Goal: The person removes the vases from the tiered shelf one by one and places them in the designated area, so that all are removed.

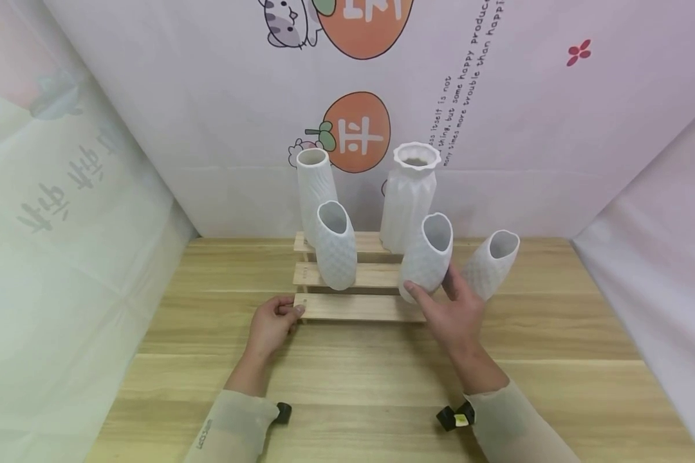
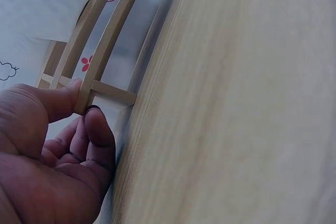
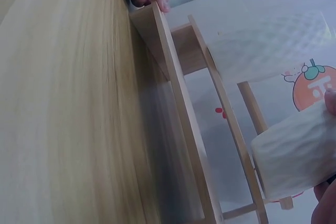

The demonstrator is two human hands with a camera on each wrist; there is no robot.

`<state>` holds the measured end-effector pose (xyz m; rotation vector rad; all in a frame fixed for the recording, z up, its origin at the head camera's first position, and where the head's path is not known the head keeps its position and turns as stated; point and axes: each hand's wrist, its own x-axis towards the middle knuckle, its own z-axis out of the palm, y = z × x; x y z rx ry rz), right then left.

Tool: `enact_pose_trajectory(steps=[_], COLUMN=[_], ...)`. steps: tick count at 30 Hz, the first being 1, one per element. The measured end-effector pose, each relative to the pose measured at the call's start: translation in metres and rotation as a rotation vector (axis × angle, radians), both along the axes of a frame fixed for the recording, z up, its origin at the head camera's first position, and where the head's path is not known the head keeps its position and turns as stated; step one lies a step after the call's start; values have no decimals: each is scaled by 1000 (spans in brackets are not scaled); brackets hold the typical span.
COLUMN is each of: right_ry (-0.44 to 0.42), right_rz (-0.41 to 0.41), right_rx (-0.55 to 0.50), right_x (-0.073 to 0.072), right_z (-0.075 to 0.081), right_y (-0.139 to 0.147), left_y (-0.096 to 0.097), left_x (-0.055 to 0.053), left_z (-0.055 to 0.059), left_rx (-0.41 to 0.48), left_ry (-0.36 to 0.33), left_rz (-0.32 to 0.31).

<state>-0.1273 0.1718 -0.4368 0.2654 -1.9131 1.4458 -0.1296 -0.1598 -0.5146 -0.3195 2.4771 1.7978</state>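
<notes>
My right hand [image 1: 459, 316] grips a white textured vase [image 1: 424, 263] with a slanted mouth, thumb in front and fingers on its right side. This vase leans slightly, its base at the right part of the wooden tiered rack's [image 1: 353, 307] middle step. My left hand [image 1: 271, 325] pinches the left end of the front, lowest step; the left wrist view shows thumb above and index finger below the slat [image 2: 92, 82]. A similar slant-mouthed vase [image 1: 336, 260] stands on the middle step's left. The back step bears a tall ribbed vase [image 1: 314, 186] and a fluted, scalloped-rim vase [image 1: 408, 202].
Another slant-mouthed white vase [image 1: 489, 267] stands on the wooden table [image 1: 359, 373] right of the rack, partly behind my right hand. A white printed cloth [image 1: 220, 128] hangs behind the table and along both sides.
</notes>
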Motion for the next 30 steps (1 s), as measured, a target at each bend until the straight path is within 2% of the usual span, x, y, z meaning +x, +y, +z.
enact_pose_trajectory(steps=[4,11,15,18,25,30], right_ry=[14,-18,-18,-2,-9,-8], right_rz=[-22,-42,-57,-68,-92,-94], right_rx=[5,-3,7,23,21,-1], right_x=[9,1,2,5,23,27], right_z=[12,-12,-16,-11,11,13], right_y=[0,19,25,25,20,24], left_y=[0,0,0,0,-1,0], left_x=[-1,-2,-3,-3,-1,1], left_z=[0,-1,-1,0,-1,0], left_rx=[2,13,17,10,-11,-8], left_ry=[5,10,6,5,1,0], left_rz=[-5,-12,-10,-10,-8,-6])
